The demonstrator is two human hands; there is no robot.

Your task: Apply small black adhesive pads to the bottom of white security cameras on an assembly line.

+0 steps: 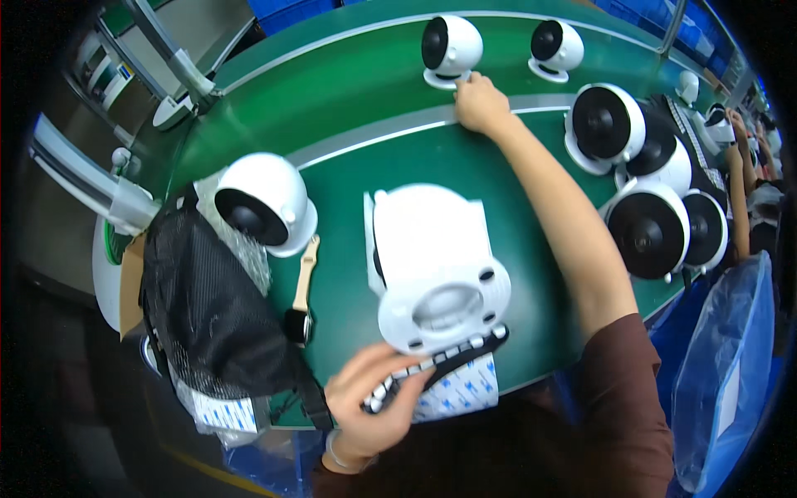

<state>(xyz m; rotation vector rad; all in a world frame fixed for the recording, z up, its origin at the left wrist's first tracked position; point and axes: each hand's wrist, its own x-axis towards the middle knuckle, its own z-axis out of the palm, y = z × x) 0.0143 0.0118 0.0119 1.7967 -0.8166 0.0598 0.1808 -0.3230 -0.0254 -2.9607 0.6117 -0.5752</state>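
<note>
My left hand (369, 402), at the table's near edge, is closed on a black strip with a row of white squares (448, 357). Just beyond that strip, a white round camera (432, 236) lies with its ring-shaped foot turned toward me; dark pads show on the foot. My right arm reaches far out to the green belt. There my right hand (481, 104) pinches the foot of another white camera with a black front (455, 46), which stands upright. Partly under my left hand is a sheet with blue print (461, 390).
Another white camera (266, 199) stands at left beside a black mesh bag (220, 307) and a watch with a tan strap (303, 290). Several cameras (647, 228) crowd the right side. One more camera (558, 48) sits on the belt. A blue bin (722, 373) lined with plastic is at right.
</note>
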